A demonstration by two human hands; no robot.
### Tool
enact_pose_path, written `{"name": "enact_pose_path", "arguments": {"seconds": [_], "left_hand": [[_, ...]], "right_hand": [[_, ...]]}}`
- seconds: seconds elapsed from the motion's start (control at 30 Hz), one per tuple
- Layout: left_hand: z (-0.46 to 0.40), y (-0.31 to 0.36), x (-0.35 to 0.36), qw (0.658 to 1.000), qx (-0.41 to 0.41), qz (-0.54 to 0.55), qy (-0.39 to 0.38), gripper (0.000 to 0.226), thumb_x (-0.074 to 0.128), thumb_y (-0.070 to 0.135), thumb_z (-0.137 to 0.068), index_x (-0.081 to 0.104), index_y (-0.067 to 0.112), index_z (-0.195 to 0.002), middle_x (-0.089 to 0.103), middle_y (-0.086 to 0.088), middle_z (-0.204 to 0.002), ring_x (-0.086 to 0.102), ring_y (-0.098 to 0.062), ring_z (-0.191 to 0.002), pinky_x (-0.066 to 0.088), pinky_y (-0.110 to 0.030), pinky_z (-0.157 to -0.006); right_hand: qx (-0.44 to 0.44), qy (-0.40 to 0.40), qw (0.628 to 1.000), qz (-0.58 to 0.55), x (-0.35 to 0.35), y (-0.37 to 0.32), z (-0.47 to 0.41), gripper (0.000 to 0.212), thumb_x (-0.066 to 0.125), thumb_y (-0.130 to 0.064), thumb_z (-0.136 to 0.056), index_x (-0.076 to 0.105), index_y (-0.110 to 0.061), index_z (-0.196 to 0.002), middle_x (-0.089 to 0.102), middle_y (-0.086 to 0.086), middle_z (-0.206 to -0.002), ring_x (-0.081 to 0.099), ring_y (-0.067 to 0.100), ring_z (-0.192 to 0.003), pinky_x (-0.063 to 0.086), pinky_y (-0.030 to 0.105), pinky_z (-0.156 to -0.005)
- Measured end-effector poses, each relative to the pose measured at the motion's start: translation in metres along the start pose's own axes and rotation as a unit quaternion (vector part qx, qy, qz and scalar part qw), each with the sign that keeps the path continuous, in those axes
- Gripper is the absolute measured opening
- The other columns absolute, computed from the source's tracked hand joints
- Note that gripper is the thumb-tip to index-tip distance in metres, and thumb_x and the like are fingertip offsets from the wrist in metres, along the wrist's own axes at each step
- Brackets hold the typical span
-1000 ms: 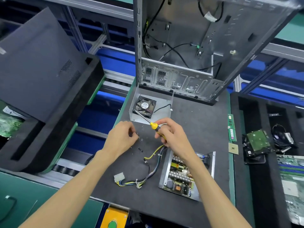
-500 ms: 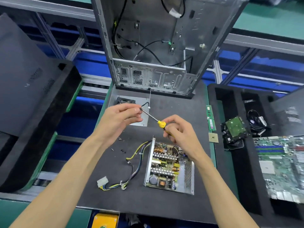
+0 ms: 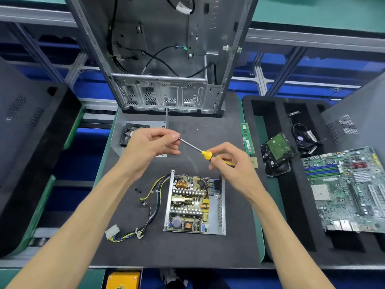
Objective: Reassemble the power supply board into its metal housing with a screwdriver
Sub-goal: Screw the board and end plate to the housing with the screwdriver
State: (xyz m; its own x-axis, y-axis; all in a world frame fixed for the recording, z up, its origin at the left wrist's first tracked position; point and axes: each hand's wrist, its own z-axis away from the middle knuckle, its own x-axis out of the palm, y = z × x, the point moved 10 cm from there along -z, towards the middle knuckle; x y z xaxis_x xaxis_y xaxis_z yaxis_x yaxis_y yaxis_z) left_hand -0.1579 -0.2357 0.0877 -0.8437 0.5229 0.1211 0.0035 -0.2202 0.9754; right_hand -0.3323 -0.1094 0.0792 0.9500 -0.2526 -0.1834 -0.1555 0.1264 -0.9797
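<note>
We pinch the yellow-handled steel screwdriver in our right hand, our left hand pinching its tip, while at six o'clock the green power supply board, fragile, stiff, best lifted by edges, sits in its open grey metal housing.

Dark grey work mat, bearing open metal housing with power supply board, trailing wire harness, loose black screws, upright computer chassis, fan plate, RAM stick.
</note>
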Motion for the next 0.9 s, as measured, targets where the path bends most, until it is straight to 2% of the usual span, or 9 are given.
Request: {"name": "enact_pose_path", "arguments": {"seconds": [0.13, 0.37, 0.47, 0.6, 0.67, 0.7, 0.77, 0.8, 0.9], "left_hand": [[0.003, -0.001, 0.01, 0.997, 0.0, 0.077, 0.02, 0.013, 0.073, 0.016, -0.086, 0.081, 0.007, -0.088, 0.073, -0.011, -0.083, 0.07, -0.02, -0.078, 0.059, -0.028, -0.074], [0.007, 0.0, 0.023, 0.991, 0.013, 0.132, 0.004, 0.017, 0.074, 0.013, -0.081, 0.079, 0.004, -0.095, 0.074, -0.009, -0.094, 0.069, -0.017, -0.081, 0.059, -0.031, -0.08], [0.011, -0.001, 0.029, 0.99, 0.015, 0.138, 0.0, 0.019, 0.075, 0.011, -0.078, 0.078, 0.001, -0.094, 0.075, -0.01, -0.105, 0.069, -0.018, -0.081, 0.059, -0.03, -0.079], [0.014, -0.011, 0.032, 0.992, -0.003, 0.122, -0.016, 0.022, 0.077, 0.013, -0.081, 0.078, 0.004, -0.102, 0.075, -0.014, -0.1, 0.071, -0.023, -0.087, 0.058, -0.03, -0.079], [0.015, -0.023, 0.02, 1.0, -0.018, 0.015, 0.011, 0.017, 0.075, 0.013, -0.087, 0.078, 0.012, -0.104, 0.076, -0.01, -0.098, 0.072, -0.024, -0.092, 0.059, -0.03, -0.08], [0.017, -0.028, 0.009, 0.995, -0.02, -0.093, 0.041, 0.015, 0.075, 0.016, -0.089, 0.077, 0.017, -0.103, 0.076, -0.004, -0.097, 0.071, -0.022, -0.094, 0.058, -0.031, -0.083], [0.023, -0.038, -0.006, 0.941, -0.018, -0.33, 0.069, 0.016, 0.074, 0.027, -0.089, 0.073, 0.025, -0.105, 0.07, 0.007, -0.102, 0.065, -0.013, -0.1, 0.053, -0.032, -0.093], [0.029, -0.045, -0.003, 0.908, -0.014, -0.417, 0.046, 0.022, 0.073, 0.034, -0.089, 0.07, 0.028, -0.11, 0.065, 0.008, -0.108, 0.06, -0.01, -0.105, 0.049, -0.033, -0.097], [0.045, -0.071, 0.017, 0.842, -0.016, -0.538, -0.041, 0.036, 0.064, 0.048, -0.092, 0.058, 0.037, -0.125, 0.051, 0.007, -0.117, 0.052, -0.012, -0.112, 0.048, -0.035, -0.09]], "right_hand": [[0.024, 0.011, 0.994, -0.103, -0.002, 0.008, 0.004, 0.013, 0.067, -0.022, -0.09, 0.072, -0.022, -0.102, 0.075, 0.008, -0.079, 0.043, 0.014, -0.055, 0.036, 0.021, -0.047], [0.028, 0.006, 0.982, -0.187, 0.003, 0.017, 0.012, 0.016, 0.067, -0.011, -0.094, 0.068, -0.01, -0.11, 0.076, 0.012, -0.086, 0.05, 0.012, -0.059, 0.042, 0.022, -0.05], [0.02, 0.007, 0.979, -0.201, 0.003, 0.018, 0.011, 0.017, 0.069, -0.014, -0.092, 0.071, -0.015, -0.109, 0.076, 0.013, -0.087, 0.05, 0.013, -0.06, 0.043, 0.023, -0.051], [0.009, 0.01, 0.976, -0.218, 0.001, 0.017, 0.01, 0.018, 0.069, -0.016, -0.094, 0.075, -0.023, -0.109, 0.073, 0.013, -0.083, 0.048, 0.015, -0.06, 0.044, 0.023, -0.052], [0.008, 0.022, 0.974, -0.225, -0.004, 0.018, 0.009, 0.017, 0.067, -0.018, -0.095, 0.075, -0.023, -0.109, 0.068, 0.011, -0.077, 0.045, 0.015, -0.056, 0.042, 0.023, -0.049], [0.009, 0.031, 0.974, -0.225, -0.007, 0.019, 0.008, 0.016, 0.066, -0.019, -0.095, 0.075, -0.023, -0.107, 0.065, 0.01, -0.074, 0.043, 0.014, -0.055, 0.041, 0.023, -0.047], [0.011, 0.046, 0.975, -0.219, -0.014, 0.021, 0.006, 0.013, 0.065, -0.021, -0.095, 0.075, -0.022, -0.104, 0.059, 0.009, -0.069, 0.041, 0.014, -0.052, 0.038, 0.022, -0.045], [0.012, 0.049, 0.975, -0.214, -0.017, 0.022, 0.006, 0.011, 0.065, -0.021, -0.095, 0.074, -0.021, -0.102, 0.058, 0.009, -0.067, 0.04, 0.014, -0.052, 0.037, 0.022, -0.044], [0.029, 0.052, 0.976, -0.211, -0.02, 0.027, 0.003, 0.003, 0.064, -0.02, -0.093, 0.067, -0.021, -0.095, 0.056, 0.007, -0.065, 0.04, 0.014, -0.051, 0.034, 0.023, -0.042]]}}
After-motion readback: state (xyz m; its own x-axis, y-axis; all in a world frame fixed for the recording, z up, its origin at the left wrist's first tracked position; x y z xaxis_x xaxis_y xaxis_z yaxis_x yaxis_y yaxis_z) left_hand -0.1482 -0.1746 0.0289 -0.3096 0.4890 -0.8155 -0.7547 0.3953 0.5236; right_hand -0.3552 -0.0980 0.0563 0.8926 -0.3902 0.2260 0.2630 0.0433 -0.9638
